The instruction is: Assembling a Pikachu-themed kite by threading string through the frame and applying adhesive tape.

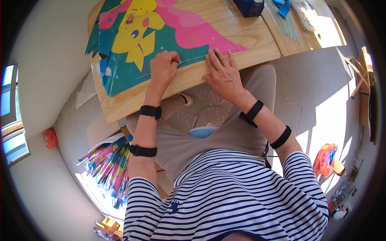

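A printed kite-like sheet [161,74] in green and pink, with a yellow cartoon figure, lies spread on the wooden table [257,48]. Along its near edge runs a thin pale rod [195,59], slanting up toward the right. My left hand [164,68] is closed, fingers curled and thumb tip down against the rod; whatever the fingertips pinch is hidden. To its right, my right hand [222,74] lies flat with fingers stretched over the sheet's edge and the rod, its heel past the table's front edge.
A dark blue box [249,7] and bundles of thin rods [283,26] are at the back right, beside blue strips [283,8]. Many colourful folded sheets [108,168] hang at lower left. An orange-red bag [325,160] sits on the floor at right.
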`<state>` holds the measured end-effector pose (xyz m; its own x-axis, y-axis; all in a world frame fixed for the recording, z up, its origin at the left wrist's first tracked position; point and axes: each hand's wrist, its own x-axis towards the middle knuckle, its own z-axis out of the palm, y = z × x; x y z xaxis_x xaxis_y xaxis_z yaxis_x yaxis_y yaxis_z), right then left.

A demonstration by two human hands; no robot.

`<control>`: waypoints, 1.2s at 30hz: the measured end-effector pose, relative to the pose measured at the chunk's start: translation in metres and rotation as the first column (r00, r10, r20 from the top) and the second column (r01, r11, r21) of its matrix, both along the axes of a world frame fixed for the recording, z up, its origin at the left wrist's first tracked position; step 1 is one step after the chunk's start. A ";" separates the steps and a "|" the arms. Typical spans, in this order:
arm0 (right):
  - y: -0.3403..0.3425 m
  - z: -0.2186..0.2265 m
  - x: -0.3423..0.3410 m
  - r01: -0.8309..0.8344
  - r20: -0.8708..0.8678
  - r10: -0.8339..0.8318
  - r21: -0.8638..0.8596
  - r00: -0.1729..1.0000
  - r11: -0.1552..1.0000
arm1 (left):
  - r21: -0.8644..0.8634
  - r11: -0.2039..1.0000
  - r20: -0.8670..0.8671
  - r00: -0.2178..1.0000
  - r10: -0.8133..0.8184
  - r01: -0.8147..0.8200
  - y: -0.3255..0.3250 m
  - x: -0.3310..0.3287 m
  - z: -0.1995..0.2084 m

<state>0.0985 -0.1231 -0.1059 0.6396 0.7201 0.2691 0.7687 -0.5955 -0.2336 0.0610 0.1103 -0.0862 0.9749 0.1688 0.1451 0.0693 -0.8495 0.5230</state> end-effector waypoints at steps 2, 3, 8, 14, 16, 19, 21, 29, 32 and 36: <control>0.000 0.000 0.000 -0.002 -0.004 0.002 -0.003 1.000 1.000 | -0.005 1.000 -0.006 1.000 0.006 -0.006 0.000 0.000 0.001; 0.000 0.001 0.000 -0.001 -0.003 0.001 -0.005 1.000 1.000 | -0.008 1.000 -0.009 1.000 0.009 -0.009 0.000 0.000 0.001; 0.000 -0.001 0.000 -0.001 -0.003 0.001 -0.012 1.000 1.000 | -0.035 0.999 -0.017 1.000 0.011 -0.012 0.000 0.000 0.000; 0.000 0.000 -0.001 -0.005 0.011 0.005 -0.008 1.000 1.000 | -0.066 0.998 -0.035 0.999 0.024 -0.026 0.002 -0.001 0.000; 0.000 -0.001 -0.001 -0.003 0.012 0.003 -0.002 1.000 1.000 | -0.070 0.997 -0.040 0.999 0.024 -0.027 0.001 -0.001 0.001; -0.001 -0.003 0.000 0.001 0.029 -0.001 0.003 1.000 1.000 | -0.067 0.997 -0.047 0.999 0.025 -0.028 0.000 0.000 0.002; -0.001 -0.004 0.000 0.004 0.035 -0.004 0.007 0.999 1.000 | -0.061 0.998 -0.046 0.999 0.023 -0.026 0.000 0.000 0.002; 0.000 -0.004 0.000 0.007 0.027 -0.007 0.013 1.000 1.000 | -0.071 0.997 -0.048 0.999 0.010 -0.013 0.003 -0.001 -0.002; -0.001 -0.003 0.000 0.004 0.017 -0.004 0.027 1.000 1.000 | -0.059 0.998 -0.034 0.999 0.008 -0.010 0.003 0.000 -0.003; -0.001 0.001 -0.001 0.001 0.024 -0.001 0.012 1.000 1.000 | -0.050 0.999 -0.041 0.999 0.016 -0.018 0.004 -0.002 -0.003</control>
<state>0.0975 -0.1236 -0.1048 0.6334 0.7162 0.2931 0.7737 -0.5932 -0.2225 0.0588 0.1142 -0.0890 0.9768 0.1915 0.0962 0.1057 -0.8208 0.5614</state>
